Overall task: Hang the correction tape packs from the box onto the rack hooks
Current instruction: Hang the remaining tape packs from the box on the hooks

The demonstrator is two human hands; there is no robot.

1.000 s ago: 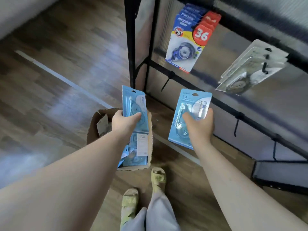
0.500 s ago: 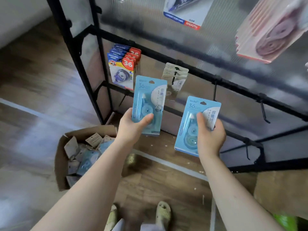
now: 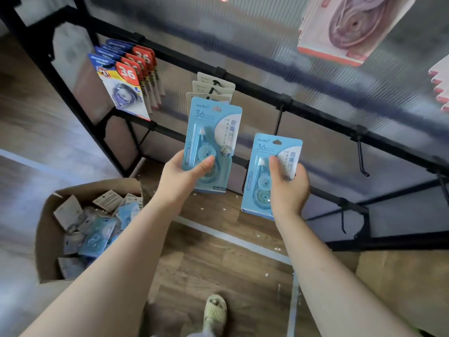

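My left hand [image 3: 181,177] grips a light blue correction tape pack [image 3: 213,132] upright, its top hole just in front of a hook that carries a few pale packs [image 3: 211,90]. My right hand [image 3: 289,188] holds a second blue pack [image 3: 274,152] lower and to the right, below an empty hook [image 3: 278,122]. The cardboard box [image 3: 48,229] with several more packs stands on the floor at the lower left.
The black rack [image 3: 262,93] crosses the view in front of a ribbed translucent panel. Blue and red packs [image 3: 124,83] hang at the left, pink packs [image 3: 345,30] at the upper right. Empty hooks [image 3: 362,159] stick out further right. My sandalled foot [image 3: 215,312] is below.
Both hands have lifted their packs away from the box and toward the rack. The left pack now sits right before the hook with the pale packs. The view has moved closer.
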